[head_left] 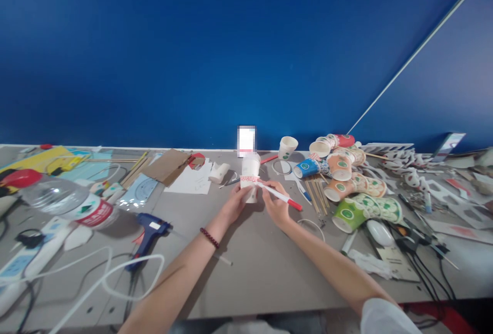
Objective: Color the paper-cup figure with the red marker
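Item: bracelet [209,238], one, worn on the left forearm [175,277] just above the wrist; a single strand of small, round, closely set beads, dark red to brown, slightly glossy, without visible pendant
Item: sleeve [387,316], one, on the right arm, pale grey-white, plain, loose, its rounded hem near the elbow, at the front edge of the table [269,282], towards the right corner
Item: pale cloth [250,328], grey-white, softly folded, partly seen below the middle of the table's front edge; garment type unclear
Item: hands, two, left [235,201] and right [278,208], ungloved; forearms slender, uncovered, narrowing towards the wrists
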A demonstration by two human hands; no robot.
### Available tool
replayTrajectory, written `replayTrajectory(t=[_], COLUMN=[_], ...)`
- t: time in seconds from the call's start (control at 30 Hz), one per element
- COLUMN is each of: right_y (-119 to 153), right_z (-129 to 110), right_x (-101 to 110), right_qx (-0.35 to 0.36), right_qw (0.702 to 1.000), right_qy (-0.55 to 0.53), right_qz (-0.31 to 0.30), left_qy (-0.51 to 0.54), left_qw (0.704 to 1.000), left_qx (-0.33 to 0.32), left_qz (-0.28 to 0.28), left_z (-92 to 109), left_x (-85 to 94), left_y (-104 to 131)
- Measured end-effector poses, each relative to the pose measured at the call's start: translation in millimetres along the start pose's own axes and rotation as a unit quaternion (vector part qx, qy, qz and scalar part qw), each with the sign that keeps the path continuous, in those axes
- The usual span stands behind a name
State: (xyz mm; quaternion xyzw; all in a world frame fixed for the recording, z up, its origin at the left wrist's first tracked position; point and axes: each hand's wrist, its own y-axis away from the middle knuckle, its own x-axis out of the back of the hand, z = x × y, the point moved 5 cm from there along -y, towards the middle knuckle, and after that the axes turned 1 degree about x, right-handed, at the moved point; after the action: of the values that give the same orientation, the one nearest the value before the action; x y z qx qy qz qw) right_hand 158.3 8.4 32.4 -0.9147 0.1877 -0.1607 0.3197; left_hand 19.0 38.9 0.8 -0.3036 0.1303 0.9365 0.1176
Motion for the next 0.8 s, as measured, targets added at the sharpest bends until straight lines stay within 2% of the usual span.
replayTrajectory(t=[0.5,0.8], right_y=[0.6,0.5], right_z=[4.3,4.9], right_x=[0.0,0.9], right_qx=[-0.007,-0.007], right_qw=[1.000,1.000], right_qy=[0.024,0.009], right_qz=[0.007,0.009], left_qy=[0.001,0.000], left_qw=[1.000,1.000], left_qx=[0.005,-0.018], left_qz=[0.009,0.002], left_z=[-3.7,-6.5], left_x=[4.5,6.8], left_y=[-2.7,-7.2])
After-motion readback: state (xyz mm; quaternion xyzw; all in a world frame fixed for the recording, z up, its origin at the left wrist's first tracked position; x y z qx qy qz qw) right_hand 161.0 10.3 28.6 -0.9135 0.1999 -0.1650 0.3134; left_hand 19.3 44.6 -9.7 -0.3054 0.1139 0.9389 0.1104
